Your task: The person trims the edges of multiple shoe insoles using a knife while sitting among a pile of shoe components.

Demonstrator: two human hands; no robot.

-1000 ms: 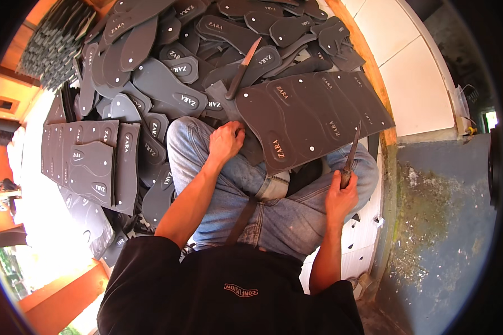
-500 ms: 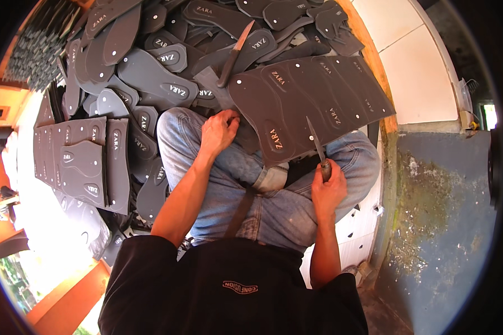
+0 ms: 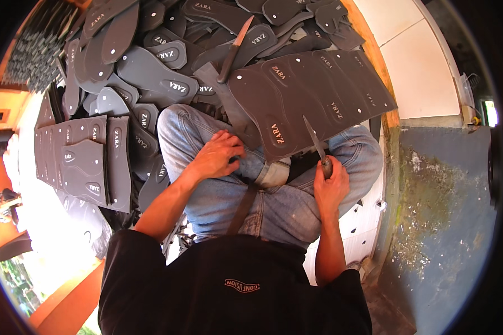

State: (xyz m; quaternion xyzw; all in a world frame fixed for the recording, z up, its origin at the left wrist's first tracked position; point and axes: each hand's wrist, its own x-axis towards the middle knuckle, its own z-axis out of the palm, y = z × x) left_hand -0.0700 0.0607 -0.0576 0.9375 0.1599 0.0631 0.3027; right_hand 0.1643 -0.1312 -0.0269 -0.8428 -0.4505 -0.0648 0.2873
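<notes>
Lying across the person's jeans-clad lap [image 3: 274,206] is a large dark grey rubber sheet [image 3: 313,100] moulded with rows of shoe-sole shapes, its near edge resting over the knees and its far edge reaching toward the orange wooden rim [image 3: 374,61] at the right. Crowding the space beyond it is a heap of cut-out grey soles [image 3: 151,67], and a second knife [image 3: 236,49] is lying on top of that heap, just beyond the sheet's far left corner. Another uncut moulded sheet [image 3: 84,162] is sitting to the left of the person's left knee — well apart from the hands. A loose grey strip [image 3: 229,106] is trailing from the sheet's left edge down toward the lap.

The left hand [image 3: 218,156] is pressing down at the sheet's near left corner, fingers curled and bunched, though whether they are pinching the edge I cannot tell. The right hand [image 3: 330,181] is wrapping closed around the handle of a knife [image 3: 314,139], forearm coming up from the lower edge — the blade is pointing up and away, its tip lying on the sheet's near edge.
</notes>
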